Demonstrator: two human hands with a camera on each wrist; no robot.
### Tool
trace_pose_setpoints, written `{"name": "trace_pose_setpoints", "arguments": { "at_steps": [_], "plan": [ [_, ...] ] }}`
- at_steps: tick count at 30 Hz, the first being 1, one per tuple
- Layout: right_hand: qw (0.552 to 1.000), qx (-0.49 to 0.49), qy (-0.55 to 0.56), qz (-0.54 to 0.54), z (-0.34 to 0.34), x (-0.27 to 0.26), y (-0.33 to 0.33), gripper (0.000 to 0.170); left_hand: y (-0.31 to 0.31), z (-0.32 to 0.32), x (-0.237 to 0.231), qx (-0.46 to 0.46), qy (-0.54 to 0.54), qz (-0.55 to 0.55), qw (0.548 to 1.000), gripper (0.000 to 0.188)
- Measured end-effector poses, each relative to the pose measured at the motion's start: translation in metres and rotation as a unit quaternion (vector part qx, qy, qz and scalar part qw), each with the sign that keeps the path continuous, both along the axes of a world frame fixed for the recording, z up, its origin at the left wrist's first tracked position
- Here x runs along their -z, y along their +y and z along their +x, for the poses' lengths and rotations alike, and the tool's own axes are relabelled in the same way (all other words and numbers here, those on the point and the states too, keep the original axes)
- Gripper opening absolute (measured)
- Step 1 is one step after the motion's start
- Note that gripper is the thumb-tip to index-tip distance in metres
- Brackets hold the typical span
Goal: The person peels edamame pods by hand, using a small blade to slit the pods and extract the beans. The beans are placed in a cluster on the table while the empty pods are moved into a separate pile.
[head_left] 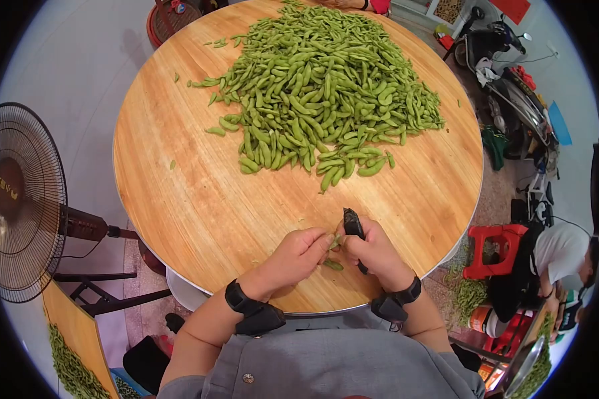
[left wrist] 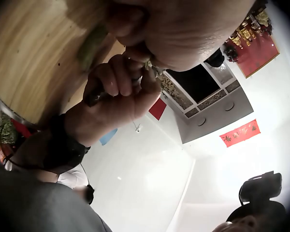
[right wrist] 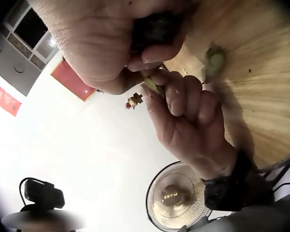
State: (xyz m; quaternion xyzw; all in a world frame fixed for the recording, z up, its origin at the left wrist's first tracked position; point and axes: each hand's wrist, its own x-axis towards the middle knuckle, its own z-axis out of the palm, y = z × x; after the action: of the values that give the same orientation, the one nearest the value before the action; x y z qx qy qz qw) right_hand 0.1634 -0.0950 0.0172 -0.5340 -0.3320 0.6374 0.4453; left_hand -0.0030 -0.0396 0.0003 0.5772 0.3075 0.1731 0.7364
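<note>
Near the front edge of the round wooden table [head_left: 186,199], both hands meet over a soybean pod. My left hand [head_left: 303,256] pinches the green pod [head_left: 336,241] between thumb and fingertips. Curled in my right hand [head_left: 379,253] is a dark, elongated tool [head_left: 353,225], whose working end I cannot tell; the thumb and forefinger of this hand touch the pod. In the right wrist view, the pinched pod [right wrist: 153,85] shows between both hands' fingertips. Another pod [head_left: 333,264] lies on the wood just below the hands. Farther back spreads a large heap of pods [head_left: 326,86].
A standing fan [head_left: 20,193] is left of the table, above a second table edge with more pods. On the right are a red stool [head_left: 492,249], a seated person [head_left: 562,253] and a parked scooter [head_left: 512,93]. Several loose pods lie around the heap.
</note>
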Motion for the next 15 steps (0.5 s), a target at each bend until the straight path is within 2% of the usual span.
{"name": "trace_pose_setpoints", "arguments": {
  "at_steps": [5,14,15],
  "plan": [
    [0.998,0.018,-0.054,0.024,-0.004,0.007,-0.001,0.007,-0.003,-0.001,0.008,-0.010,-0.007,0.029,1.000,0.025],
    [0.990,0.073,-0.107,0.055,-0.005,0.012,0.001,0.006,-0.002,0.000,0.001,-0.061,-0.045,-0.073,0.994,0.024],
    [0.986,0.069,-0.134,0.066,-0.007,0.006,0.003,0.007,0.000,0.001,0.005,-0.057,-0.034,0.059,0.996,0.025]
  ]
}}
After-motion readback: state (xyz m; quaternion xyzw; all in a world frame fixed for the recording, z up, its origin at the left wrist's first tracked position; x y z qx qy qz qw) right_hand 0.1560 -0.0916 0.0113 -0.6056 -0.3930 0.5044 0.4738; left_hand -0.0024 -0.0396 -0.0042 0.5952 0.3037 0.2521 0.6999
